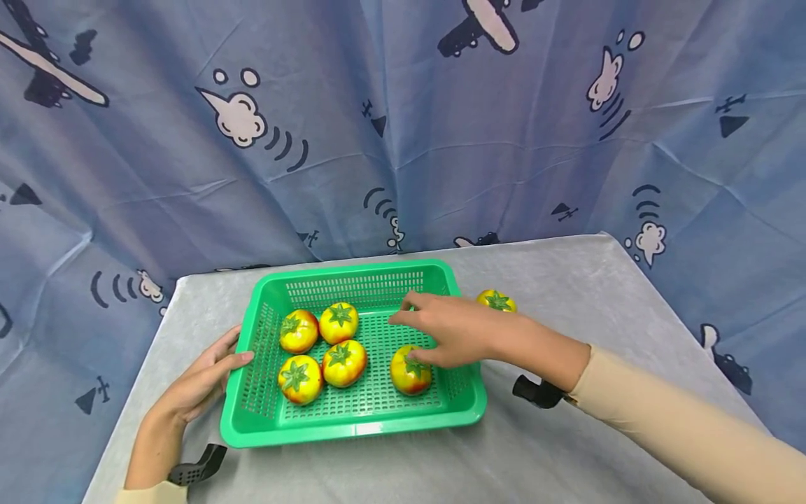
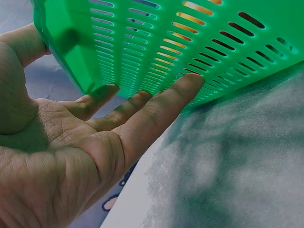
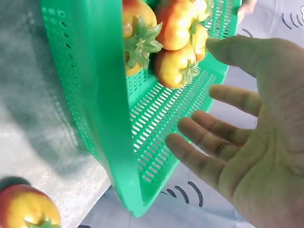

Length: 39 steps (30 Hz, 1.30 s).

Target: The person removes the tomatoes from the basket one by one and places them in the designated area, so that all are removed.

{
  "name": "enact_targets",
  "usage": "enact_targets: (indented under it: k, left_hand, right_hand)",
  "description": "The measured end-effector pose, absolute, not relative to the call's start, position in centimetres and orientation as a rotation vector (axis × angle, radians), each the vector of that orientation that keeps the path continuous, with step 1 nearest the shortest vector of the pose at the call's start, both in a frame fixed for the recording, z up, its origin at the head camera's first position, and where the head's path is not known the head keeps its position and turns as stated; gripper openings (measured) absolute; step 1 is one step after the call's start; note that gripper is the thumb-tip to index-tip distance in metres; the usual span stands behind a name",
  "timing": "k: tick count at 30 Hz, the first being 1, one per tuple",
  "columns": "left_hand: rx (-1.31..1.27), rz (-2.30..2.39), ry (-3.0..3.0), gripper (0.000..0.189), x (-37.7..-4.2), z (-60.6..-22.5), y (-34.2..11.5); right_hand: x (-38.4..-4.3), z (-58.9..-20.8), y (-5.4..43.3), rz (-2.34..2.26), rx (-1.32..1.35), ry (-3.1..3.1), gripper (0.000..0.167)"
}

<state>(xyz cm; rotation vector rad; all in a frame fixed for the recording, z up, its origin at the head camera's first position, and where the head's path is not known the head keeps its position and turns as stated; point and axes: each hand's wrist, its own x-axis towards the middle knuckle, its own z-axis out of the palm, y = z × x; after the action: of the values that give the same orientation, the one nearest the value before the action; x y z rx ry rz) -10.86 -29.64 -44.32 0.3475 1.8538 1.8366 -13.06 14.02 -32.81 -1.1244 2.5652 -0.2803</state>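
A green plastic basket (image 1: 352, 428) with slotted walls stands on the table, holding several yellow-and-red tomatoes (image 1: 299, 379) with green star-shaped tops. My left hand (image 1: 200, 381) grips its left side, thumb over the rim and fingers (image 2: 156, 111) against the outer wall. Over the right half hovers my right hand (image 1: 456, 329), fingers (image 3: 204, 137) spread and nothing held. Its thumb overlaps the top of a single tomato (image 1: 409, 378) that sits apart from the cluster at left. Outside the basket, another tomato (image 1: 496, 301) lies behind the right wrist, partly hidden by it.
A pale grey cloth covers the table (image 1: 554, 280). Behind it hangs a blue curtain (image 1: 403, 140) printed with planes and clouds. Black straps (image 1: 538, 392) with wrist mounts show at both wrists.
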Motion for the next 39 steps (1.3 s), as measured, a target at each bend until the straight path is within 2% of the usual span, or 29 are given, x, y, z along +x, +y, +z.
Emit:
enact_targets:
  k: [18, 28, 39]
  left_hand:
    - [0.344, 1.844, 1.859, 0.073, -10.8, -44.4, -29.7]
    - [0.394, 1.855, 1.820, 0.071, -10.7, -44.3, -29.9]
    - [0.346, 1.824, 1.867, 0.073, -10.9, -43.9, -29.8]
  right_hand:
    - [-14.3, -33.5, 12.0, -0.095, -1.012, 2.385, 0.052]
    - [-13.9, -33.8, 9.6, 0.075, -0.959, 2.301, 0.059]
    - [-13.7, -34.5, 8.3, 0.144, -0.940, 2.280, 0.056]
